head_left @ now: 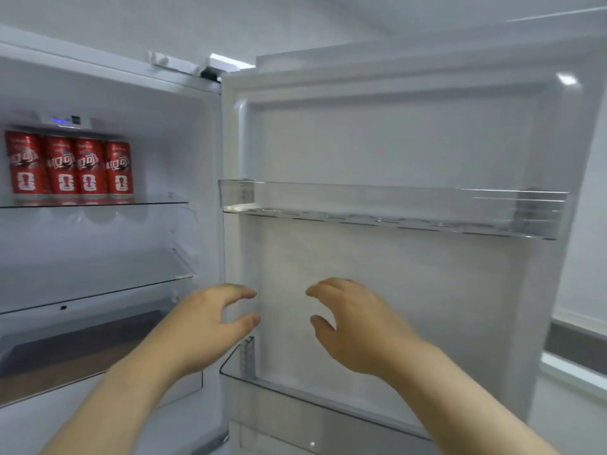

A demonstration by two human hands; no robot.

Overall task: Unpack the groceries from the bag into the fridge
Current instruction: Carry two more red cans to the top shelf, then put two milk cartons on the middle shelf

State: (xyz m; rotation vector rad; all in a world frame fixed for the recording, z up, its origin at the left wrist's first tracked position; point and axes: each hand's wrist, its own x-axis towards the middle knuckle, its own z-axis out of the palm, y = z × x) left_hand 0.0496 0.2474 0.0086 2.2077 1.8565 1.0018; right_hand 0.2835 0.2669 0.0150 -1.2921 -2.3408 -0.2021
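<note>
Left hand (pixel 210 320): loosely curled, holding nothing, at fridge (pixel 184 142) edge
Right hand (pixel 354 326): loosely curled, holding nothing, before open door (pixel 394 142)
Cans (pixel 70 167): four, upright, top shelf (pixel 157 202)

Your left hand (pixel 210 320) and right hand (pixel 354 326) are raised side by side, apart, palms facing each other, fingers loosely curled, holding nothing.
</note>
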